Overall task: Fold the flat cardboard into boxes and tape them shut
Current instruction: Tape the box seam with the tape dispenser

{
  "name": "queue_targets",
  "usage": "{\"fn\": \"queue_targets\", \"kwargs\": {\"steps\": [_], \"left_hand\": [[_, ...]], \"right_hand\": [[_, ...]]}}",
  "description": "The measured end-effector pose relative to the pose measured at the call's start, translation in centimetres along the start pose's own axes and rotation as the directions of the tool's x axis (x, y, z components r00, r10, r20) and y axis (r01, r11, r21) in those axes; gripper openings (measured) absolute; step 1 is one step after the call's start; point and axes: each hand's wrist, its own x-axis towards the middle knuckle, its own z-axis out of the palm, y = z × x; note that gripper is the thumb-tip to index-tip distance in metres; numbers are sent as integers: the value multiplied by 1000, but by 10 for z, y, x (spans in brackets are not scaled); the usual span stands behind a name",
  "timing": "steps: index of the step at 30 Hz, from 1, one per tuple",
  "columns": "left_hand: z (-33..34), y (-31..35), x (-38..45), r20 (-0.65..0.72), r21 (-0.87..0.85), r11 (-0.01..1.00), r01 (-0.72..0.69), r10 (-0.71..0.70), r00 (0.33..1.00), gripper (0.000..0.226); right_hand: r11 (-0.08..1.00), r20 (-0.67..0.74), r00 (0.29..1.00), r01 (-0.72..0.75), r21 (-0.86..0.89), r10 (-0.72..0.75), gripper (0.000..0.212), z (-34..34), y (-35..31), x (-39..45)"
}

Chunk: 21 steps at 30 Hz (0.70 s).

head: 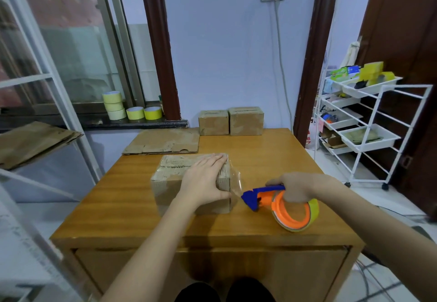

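At nine o'clock, a stack of flat brown cardboard sheets [33, 142] is seen on a white metal shelf [35, 176], its left end cut off by the frame edge. At ten o'clock, yellow tape rolls [128, 108] are lined up on the dark window sill [118, 124]. On the wooden table [142, 207], a flattened brown cardboard blank [163, 142] is laid at the far left edge, partly overhanging it.

Near the centre, a small folded brown cardboard box [170, 183] is pressed down by the left hand [203, 181], fingers straight across the top and thumb over the right face; most of the top seam is hidden beneath it. A strip of clear tape [236, 183] is seen standing off the box's right face, hard to make out.

At twelve o'clock, two closed brown cardboard boxes [230, 121] are set touching at the table's far edge.

At three o'clock, the right hand [295, 188] is curled round a blue and orange tape dispenser with a yellow roll [281, 204], resting on the table; the fingertips are hidden. Farther right, a white wire trolley [369, 121] holds trays of blurred items.
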Motion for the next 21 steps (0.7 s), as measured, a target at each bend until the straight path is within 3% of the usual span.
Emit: {"fn": "queue_targets", "kwargs": {"steps": [4,9,15,18,21], "left_hand": [[0,0,0,5,0,1000,2,-2,1000,103],[0,0,-1,10,1,1000,15,-15,1000,104],[1,-1,0,-4,8,1000,10,-10,1000,103],[2,-2,-1,-10,12,1000,6,-5,1000,104],[3,-3,-1,-14,14,1000,8,-7,1000,104]], "right_hand": [[1000,-85,996,-13,-1,13,62,11,1,-13],[929,-225,971,-150,-338,75,58,23,-8,-12],[930,-264,964,-113,-350,17,64,22,0,-12],[960,-344,937,-150,-234,63,68,26,5,-9],[973,-424,900,-178,-147,100,56,27,4,-2]]}}
